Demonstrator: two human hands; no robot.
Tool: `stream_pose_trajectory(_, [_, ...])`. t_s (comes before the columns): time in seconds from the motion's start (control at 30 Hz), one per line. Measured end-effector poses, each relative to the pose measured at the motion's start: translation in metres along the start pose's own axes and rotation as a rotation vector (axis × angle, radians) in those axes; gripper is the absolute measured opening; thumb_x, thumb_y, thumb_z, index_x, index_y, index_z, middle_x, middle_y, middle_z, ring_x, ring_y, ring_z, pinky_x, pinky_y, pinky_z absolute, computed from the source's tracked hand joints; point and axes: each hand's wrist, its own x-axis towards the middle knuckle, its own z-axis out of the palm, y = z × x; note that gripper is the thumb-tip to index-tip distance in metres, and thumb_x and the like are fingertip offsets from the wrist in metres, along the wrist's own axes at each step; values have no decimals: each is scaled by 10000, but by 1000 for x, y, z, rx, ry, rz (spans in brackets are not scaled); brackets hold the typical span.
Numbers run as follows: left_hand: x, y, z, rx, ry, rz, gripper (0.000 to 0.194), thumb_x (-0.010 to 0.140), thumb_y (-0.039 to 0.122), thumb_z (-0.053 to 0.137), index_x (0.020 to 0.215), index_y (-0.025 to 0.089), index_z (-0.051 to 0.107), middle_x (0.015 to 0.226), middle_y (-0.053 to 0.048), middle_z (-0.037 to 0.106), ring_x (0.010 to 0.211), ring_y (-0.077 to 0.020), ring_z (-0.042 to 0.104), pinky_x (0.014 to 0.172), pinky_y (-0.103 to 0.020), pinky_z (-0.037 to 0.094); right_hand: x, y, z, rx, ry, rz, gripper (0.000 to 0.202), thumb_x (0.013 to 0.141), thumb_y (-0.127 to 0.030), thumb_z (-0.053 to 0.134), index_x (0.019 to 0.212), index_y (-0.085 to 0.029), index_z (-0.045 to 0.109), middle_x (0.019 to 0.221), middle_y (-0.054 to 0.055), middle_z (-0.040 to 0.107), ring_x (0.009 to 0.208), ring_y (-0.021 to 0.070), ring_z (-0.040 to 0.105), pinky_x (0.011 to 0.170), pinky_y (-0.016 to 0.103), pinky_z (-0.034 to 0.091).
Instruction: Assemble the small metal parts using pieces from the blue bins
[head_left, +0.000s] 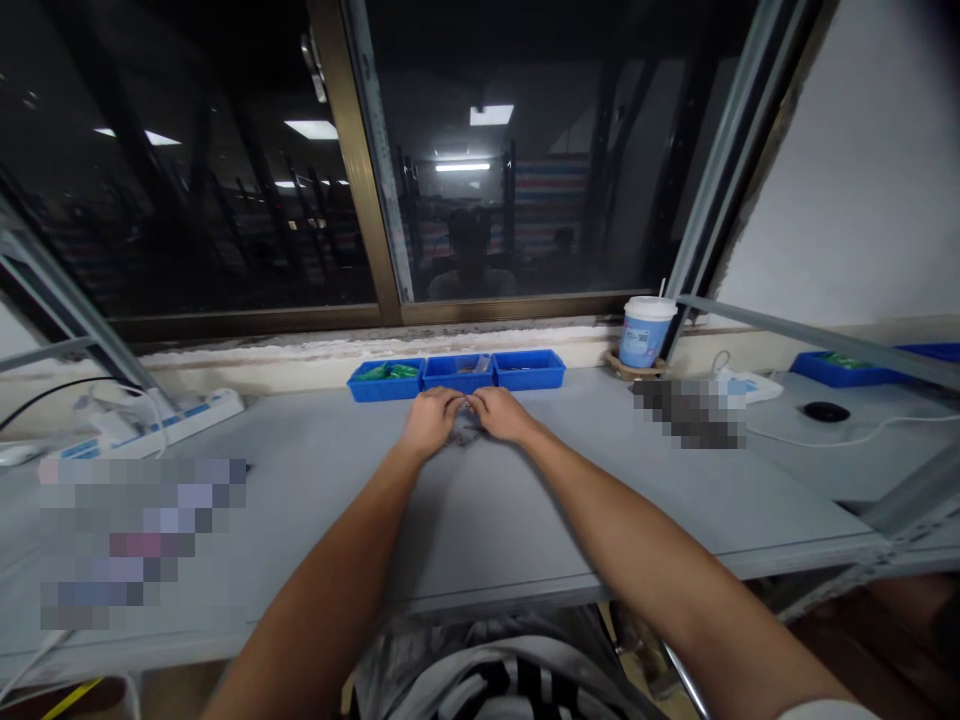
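From the head camera I see both arms stretched out across a grey worktable (480, 520), the hands meeting just in front of a row of three blue trays (456, 375) that stands against the window ledge. I'll take that row as my landmark.

My left hand (429, 420) and right hand (504, 413) are curled inward, knuckles up, fingertips drawn together over a small dark greyish part (465, 428) that lies on the table between them, directly before the middle tray. Both hands seem to pinch or press it from either side; I cannot make out what the part is, nor exactly which fingers close on it. I judge the hands work this near the trays so that stock is within a short reach.

The left tray of the row holds green pieces (388, 372); the middle one holds something pale and small; the right one looks bare from here.

Right of the row, a lidded paper cup (646, 332) with a straw stands by the window frame, clear of the hands. Far left of the row a white power strip (161, 420) lies along the ledge, its cords kept off the working patch.
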Motion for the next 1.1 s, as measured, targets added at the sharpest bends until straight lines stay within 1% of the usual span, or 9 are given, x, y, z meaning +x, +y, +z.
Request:
stream_pose_trajectory(0.23, [0, 4, -3, -44, 46, -5, 236, 871, 277, 474, 907, 175, 684, 887, -67, 701, 846, -183, 630, 811, -290, 464, 3, -7, -5, 37, 135, 161, 400, 938, -308, 339, 652, -171, 581, 702, 63, 642, 691, 155, 563, 713, 273, 369])
stream_pose_trajectory(0.33, [0, 6, -5, 16, 36, -43, 248, 873, 234, 450, 848, 180, 690, 857, -69, 708, 834, -190, 634, 814, -297, 459, 3, -9, -5, 245, 166, 180, 323, 904, -342, 407, 685, -176, 577, 669, 35, 628, 665, 144, 557, 689, 268, 392])
stream_pose_trajectory(0.47, [1, 6, -5, 36, 29, -87, 241, 865, 234, 461, 833, 197, 697, 857, -61, 713, 854, -190, 640, 817, -288, 461, 4, -8, -1, 673, 150, 172, 166, 761, -345, 586, 771, -180, 570, 636, -17, 595, 594, 117, 536, 612, 244, 414])
stream_pose_trajectory(0.57, [1, 5, -4, -7, 29, -53, 237, 868, 280, 474, 913, 205, 694, 907, -56, 709, 887, -188, 639, 844, -292, 467, 5, -3, 1, 759, 170, 178, 152, 707, -324, 602, 716, -176, 567, 654, -8, 600, 614, 121, 547, 628, 254, 434])
stream_pose_trajectory(0.63, [3, 2, -3, -25, 40, -65, 284, 860, 328, 494, 1053, 195, 656, 981, -66, 698, 939, -197, 632, 871, -309, 472, 5, 2, 0, 643, 243, 224, 135, 718, -300, 568, 752, -171, 590, 692, 12, 620, 663, 138, 563, 676, 276, 449])
stream_pose_trajectory(0.7, [4, -3, -4, -13, 44, -114, 376, 854, 357, 497, 1164, 167, 596, 1071, -89, 675, 1015, -217, 613, 910, -335, 467, 4, 9, -3, 391, 321, 251, 180, 724, -256, 542, 861, -167, 619, 799, 44, 653, 795, 176, 577, 779, 322, 445])
stream_pose_trajectory(0.83, [3, -19, -6, 76, -38, -199, 371, 860, 300, 452, 1162, 138, 594, 1188, -125, 629, 1143, -254, 554, 1001, -384, 411, 1, 26, -10, -63, 319, 311, 477, 728, -212, 529, 1203, -170, 541, 1199, 103, 596, 1126, 290, 450, 938, 442, 356])
stream_pose_trajectory(0.97, [0, -31, -6, 88, -88, -269, 387, 824, 173, 413, 1164, 135, 594, 1238, -134, 602, 1184, -260, 529, 1023, -395, 390, -2, 41, -13, -145, 218, 432, 663, 712, -217, 539, 1358, -174, 397, 1377, 106, 462, 1179, 339, 381, 924, 480, 348])
stream_pose_trajectory(1.1, [-2, -33, -4, 73, -154, -286, 432, 808, 164, 398, 1197, 96, 573, 1265, -152, 579, 1208, -264, 508, 1034, -374, 376, -3, 48, -13, -181, 147, 479, 692, 697, -219, 536, 1371, -192, 382, 1444, 92, 374, 1196, 348, 361, 936, 494, 339])
